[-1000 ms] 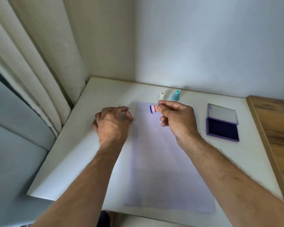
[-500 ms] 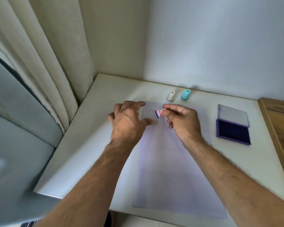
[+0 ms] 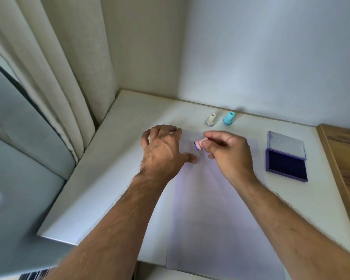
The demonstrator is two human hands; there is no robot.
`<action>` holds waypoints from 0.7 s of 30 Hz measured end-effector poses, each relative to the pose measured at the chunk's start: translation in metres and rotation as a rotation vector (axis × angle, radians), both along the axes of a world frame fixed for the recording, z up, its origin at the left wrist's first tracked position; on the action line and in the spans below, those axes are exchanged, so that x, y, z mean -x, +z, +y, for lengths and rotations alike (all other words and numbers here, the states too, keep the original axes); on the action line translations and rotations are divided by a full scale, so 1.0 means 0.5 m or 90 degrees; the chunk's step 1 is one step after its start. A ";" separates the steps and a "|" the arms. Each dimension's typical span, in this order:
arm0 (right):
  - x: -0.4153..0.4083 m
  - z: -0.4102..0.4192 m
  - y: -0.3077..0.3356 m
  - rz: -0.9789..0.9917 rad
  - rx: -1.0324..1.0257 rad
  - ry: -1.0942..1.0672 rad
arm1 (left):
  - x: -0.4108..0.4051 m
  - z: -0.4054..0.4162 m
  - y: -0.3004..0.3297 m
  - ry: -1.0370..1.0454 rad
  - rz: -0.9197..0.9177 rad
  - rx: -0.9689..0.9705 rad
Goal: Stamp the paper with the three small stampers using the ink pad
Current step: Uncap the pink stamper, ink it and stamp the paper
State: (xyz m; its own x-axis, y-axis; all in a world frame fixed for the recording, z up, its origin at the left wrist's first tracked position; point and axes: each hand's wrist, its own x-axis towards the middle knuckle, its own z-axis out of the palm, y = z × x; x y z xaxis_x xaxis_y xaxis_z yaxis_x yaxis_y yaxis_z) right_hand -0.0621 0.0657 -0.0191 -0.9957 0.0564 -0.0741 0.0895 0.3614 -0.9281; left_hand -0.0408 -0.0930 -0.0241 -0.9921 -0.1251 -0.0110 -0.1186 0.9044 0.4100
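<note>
At frame centre the right hand [image 3: 228, 152] pinches the pink stamper [image 3: 199, 145], its inked face turned sideways, above the paper [image 3: 216, 209] – best turn it face-down and press squarely – while the left hand [image 3: 162, 150], fingers spread and holding nothing, steadies the sheet's upper-left corner.

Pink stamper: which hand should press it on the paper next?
Right. The right hand already pinches the pink stamper, its inked face showing, above the paper. The left hand holds nothing.

No readable text, label, brand, number or sign appears anywhere; the paper [image 3: 220, 209] and ink pad [image 3: 286, 165] carry no legible marks.
</note>
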 end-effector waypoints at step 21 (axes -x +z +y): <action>0.063 -0.101 0.000 0.099 -0.223 0.022 | 0.021 -0.001 -0.023 0.049 -0.045 0.032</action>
